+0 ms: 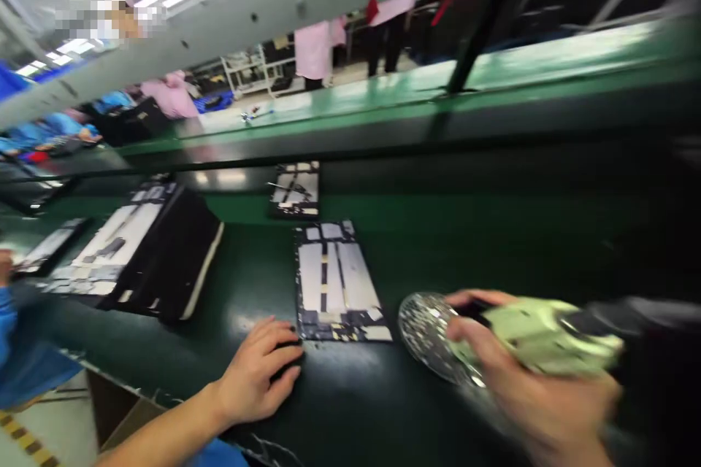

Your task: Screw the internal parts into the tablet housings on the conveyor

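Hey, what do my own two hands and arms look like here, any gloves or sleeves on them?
Your left hand shows no glove, ring or watch, and the left forearm is bare as far as it shows. Some blue cloth, probably your clothing, peeks out beneath it. Your right hand looks gloveless too, though it's blurred, and no sleeve shows there.

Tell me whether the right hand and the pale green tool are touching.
Touching. The head view shows the right hand wrapped around the pale green tool, digits curled about its front end.
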Available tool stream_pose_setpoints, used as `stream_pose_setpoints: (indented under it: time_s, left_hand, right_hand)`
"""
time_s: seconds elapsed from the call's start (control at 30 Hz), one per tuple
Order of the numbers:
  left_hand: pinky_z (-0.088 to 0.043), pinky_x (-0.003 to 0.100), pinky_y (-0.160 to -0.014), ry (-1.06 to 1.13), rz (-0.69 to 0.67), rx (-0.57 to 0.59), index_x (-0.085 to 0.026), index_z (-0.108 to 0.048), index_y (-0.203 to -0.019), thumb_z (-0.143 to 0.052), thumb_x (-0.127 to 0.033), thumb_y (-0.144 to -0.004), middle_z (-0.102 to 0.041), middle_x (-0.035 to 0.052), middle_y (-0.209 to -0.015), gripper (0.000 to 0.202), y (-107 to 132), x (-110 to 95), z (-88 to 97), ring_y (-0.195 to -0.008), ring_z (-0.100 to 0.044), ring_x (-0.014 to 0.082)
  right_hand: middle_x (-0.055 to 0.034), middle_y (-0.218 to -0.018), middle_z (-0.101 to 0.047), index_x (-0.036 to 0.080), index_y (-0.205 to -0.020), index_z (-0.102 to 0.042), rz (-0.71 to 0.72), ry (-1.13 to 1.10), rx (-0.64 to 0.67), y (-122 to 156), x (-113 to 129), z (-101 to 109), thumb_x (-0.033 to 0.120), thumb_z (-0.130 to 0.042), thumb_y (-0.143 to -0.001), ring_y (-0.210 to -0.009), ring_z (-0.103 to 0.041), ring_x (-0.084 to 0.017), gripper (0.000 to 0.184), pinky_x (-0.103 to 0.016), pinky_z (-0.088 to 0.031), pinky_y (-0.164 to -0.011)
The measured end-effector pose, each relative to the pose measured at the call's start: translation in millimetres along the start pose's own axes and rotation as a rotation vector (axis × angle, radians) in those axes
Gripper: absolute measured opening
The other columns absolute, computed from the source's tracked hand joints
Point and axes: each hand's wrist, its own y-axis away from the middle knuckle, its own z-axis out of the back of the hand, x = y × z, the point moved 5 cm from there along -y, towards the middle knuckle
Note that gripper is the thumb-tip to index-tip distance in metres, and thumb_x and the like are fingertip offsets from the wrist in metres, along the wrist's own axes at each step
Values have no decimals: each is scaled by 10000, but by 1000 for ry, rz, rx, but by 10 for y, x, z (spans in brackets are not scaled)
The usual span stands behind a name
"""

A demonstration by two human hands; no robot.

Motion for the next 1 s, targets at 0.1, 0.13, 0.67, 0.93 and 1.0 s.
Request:
stream_pose_setpoints:
  time_s: [0.1, 0.13, 0.67, 0.93, 1.0]
  left_hand:
    - [-394, 633, -1180, -8, 41, 17, -203, -671, -1222, -601, -203, -943, -705, 141, -1260, 287, -61, 51, -288, -1320, -587, 313]
    - [-371, 665, -1180, -14, 58, 39, -202, -665, -1241, -609, -218, -944, -694, 149, -1282, 303, -123, 65, -359, -1343, -565, 330]
    - [-287, 711, -1179, 2, -52, 63, -222, -734, -1144, -588, -166, -993, -749, 90, -1218, 217, -406, 60, -652, -1211, -668, 290]
    - [-382, 606, -1166, 53, -100, 109, -208, -729, -1136, -550, -152, -1004, -742, 88, -1167, 229, -406, 14, -532, -1195, -670, 263]
    - [-421, 597, -1140, 42, -67, 64, -204, -732, -1106, -563, -165, -1003, -748, 84, -1153, 202, -395, -4, -556, -1174, -683, 269]
  right_hand:
    - [-24, -737, -722, 272, -890, -742, -37, -81, 19, 65, 41, -116, 323, -798, -743, -542, -651, -192, 165, -368, -583, -594]
    - [-19, -769, -726, 263, -922, -727, -43, -118, 15, 78, 72, -171, 319, -791, -763, -525, -644, -177, 181, -351, -579, -569]
    - [-22, -934, -709, 229, -1064, -653, -19, -392, 247, 450, 315, -868, 293, -740, -865, -556, -653, -116, 226, -283, -568, -549]
    - [-31, -937, -700, 239, -1088, -650, -22, -389, 304, 563, 313, -900, 368, -726, -878, -564, -641, -127, 258, -301, -563, -556]
    - [-29, -918, -696, 243, -1109, -647, -26, -407, 321, 580, 283, -927, 354, -725, -882, -577, -641, -133, 264, -297, -553, -548]
